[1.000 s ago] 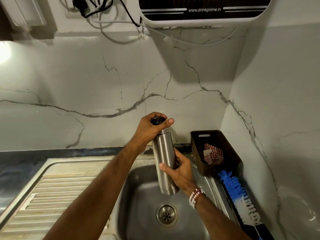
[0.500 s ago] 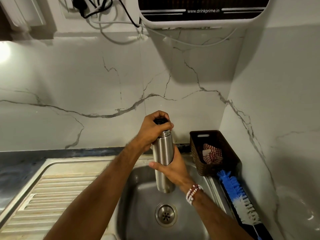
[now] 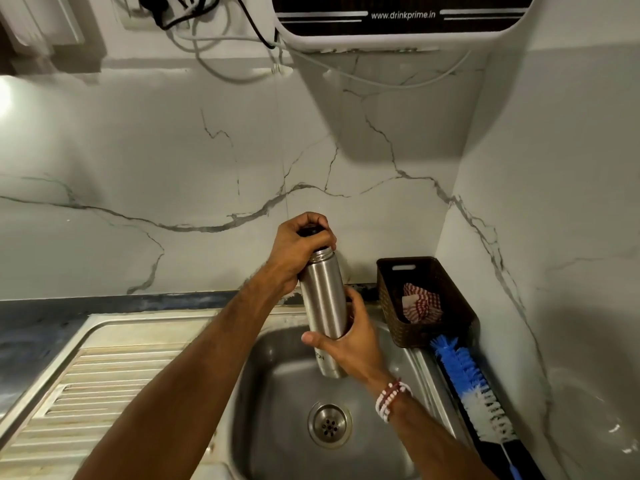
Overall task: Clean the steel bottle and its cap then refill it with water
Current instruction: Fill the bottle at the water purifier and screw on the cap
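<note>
A: Where do we find the slim brushed-steel bottle (image 3: 323, 306)?

B: We see it upright, tilted a little, held in the air over the stainless-steel sink basin (image 3: 284, 393), its base above and behind the round drain (image 3: 329, 424) and touching nothing but the hands.

A: And how do the hands sit on it?

B: The left hand (image 3: 298, 251) is at the top, fingers curled down over the small black cap (image 3: 310, 231) on the neck. The right hand (image 3: 349, 344) (the one with the red-and-white bead bracelet (image 3: 391, 398) on its wrist) wraps the lower half of the body, thumb across the front and fingers behind. So the bottle runs between them, one hand at its top and one low on its side.

A: Is the cap screwed tight or loose?

B: We cannot tell; the fingers cover most of it, and only a dark edge shows above the steel neck.

A: What else do we have around it?

B: To the right, on the sink's rim against the marble-patterned wall, stands a dark brown woven plastic basket (image 3: 412, 334) with a red-and-white checked cloth (image 3: 420, 303) inside. Just in front of it lies a blue-and-white bristle bottle brush (image 3: 467, 375). The ribbed draining board (image 3: 104, 375) is on the left, and a white-and-black water purifier (image 3: 398, 32) hangs on the wall above.
</note>
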